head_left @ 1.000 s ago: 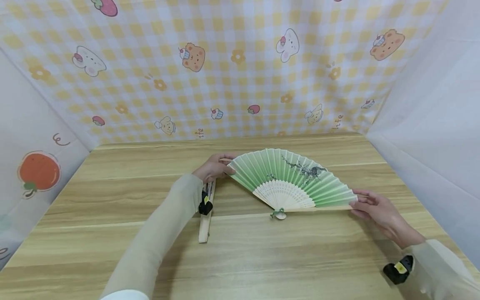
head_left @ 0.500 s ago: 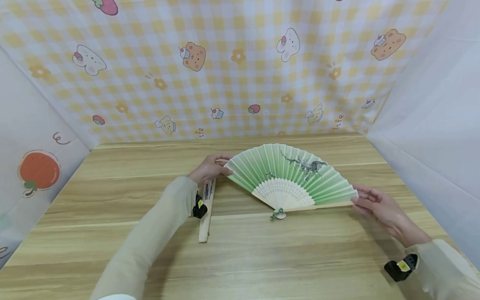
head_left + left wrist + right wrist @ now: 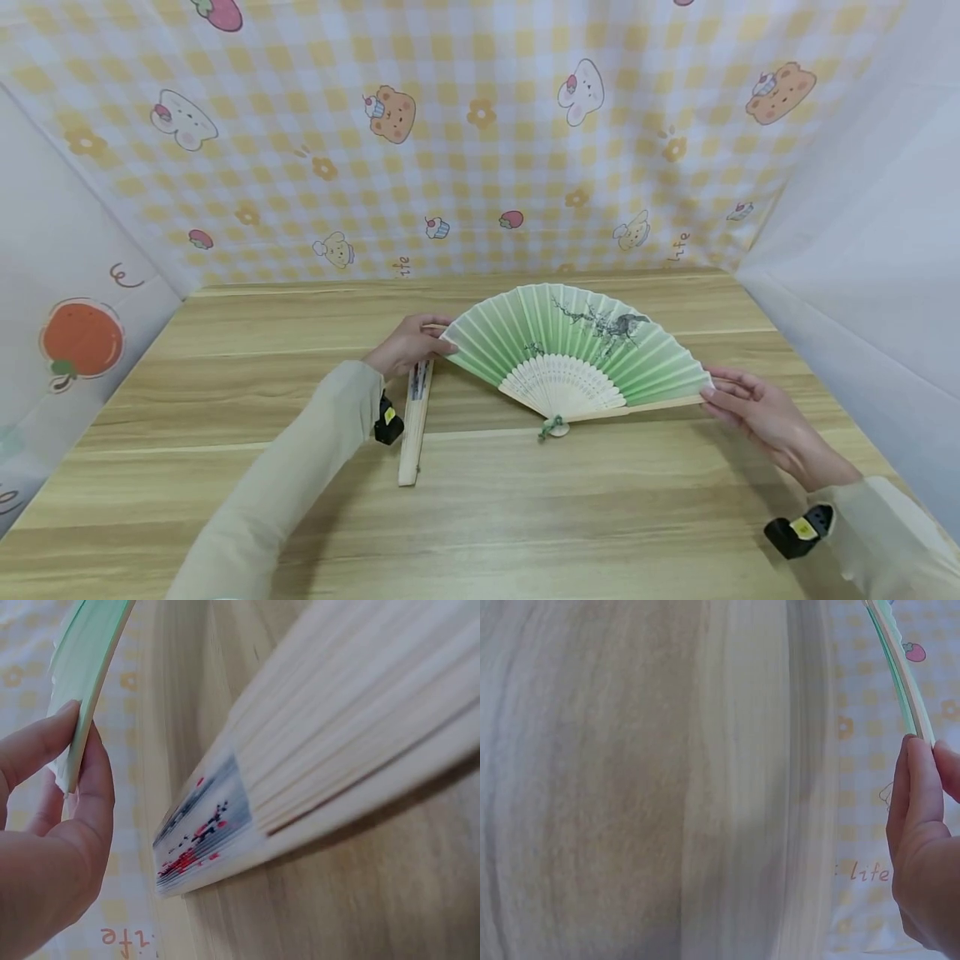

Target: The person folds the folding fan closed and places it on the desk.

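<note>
– While both hands are on the green fan (image 3: 577, 333), where does it sit?
– Right of the folded fan (image 3: 415, 425), spread wide, knotted cord (image 3: 550, 427) about level with the folded fan's middle. Can't tell if the cord end touches the table (image 3: 600, 517).
– Hands?
– Left hand (image 3: 408, 343): thumb and fingers pinch the left outer stick (image 3: 521, 402), just by the folded fan's far end. Right hand (image 3: 765, 421): pinches the right outer stick (image 3: 660, 406), well right of the folded fan.
– Risks?
– Pulling too hard on both sticks would likely strain the pleats, maybe tear them. Slack grip on one side: that side could drop or fold in. Also the wrist camera (image 3: 388, 422), just left of the folded fan; swing that arm right and it'd probably bump it.
</note>
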A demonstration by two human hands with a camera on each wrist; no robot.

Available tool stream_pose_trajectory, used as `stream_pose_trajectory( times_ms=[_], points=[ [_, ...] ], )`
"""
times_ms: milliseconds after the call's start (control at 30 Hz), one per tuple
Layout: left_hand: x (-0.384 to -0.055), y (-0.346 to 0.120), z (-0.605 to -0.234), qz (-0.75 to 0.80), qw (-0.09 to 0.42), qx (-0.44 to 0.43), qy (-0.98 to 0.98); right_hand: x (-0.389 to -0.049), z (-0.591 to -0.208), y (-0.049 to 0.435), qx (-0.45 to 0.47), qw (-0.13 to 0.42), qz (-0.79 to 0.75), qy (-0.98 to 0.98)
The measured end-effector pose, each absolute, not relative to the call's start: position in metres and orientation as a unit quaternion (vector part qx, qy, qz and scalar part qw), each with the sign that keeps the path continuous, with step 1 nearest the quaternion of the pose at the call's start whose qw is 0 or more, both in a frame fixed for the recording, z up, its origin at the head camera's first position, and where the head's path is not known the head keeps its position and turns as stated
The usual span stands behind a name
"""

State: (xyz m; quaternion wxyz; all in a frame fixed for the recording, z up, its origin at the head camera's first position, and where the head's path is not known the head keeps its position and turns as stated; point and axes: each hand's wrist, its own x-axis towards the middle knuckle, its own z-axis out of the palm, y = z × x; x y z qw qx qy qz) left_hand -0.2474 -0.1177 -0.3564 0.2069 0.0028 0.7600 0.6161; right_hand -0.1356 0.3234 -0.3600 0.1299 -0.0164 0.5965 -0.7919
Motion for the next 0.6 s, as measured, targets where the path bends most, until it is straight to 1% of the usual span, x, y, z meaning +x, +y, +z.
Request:
stream_pose_trajectory(
  times_ms=[267, 600],
  points=[
    [-0.243, -0.117, -0.355, 0.636, 0.181, -0.014, 0.75, -0.139, -0.357, 0.322, -0.01, 0.122, -0.808, 0.577],
    [-0.232, -0.118, -0.351, 0.699, 0.179, -0.041, 0.692, -0.142, -0.351, 0.318, -0.007, 0.109, -0.811, 0.575]
  ],
)
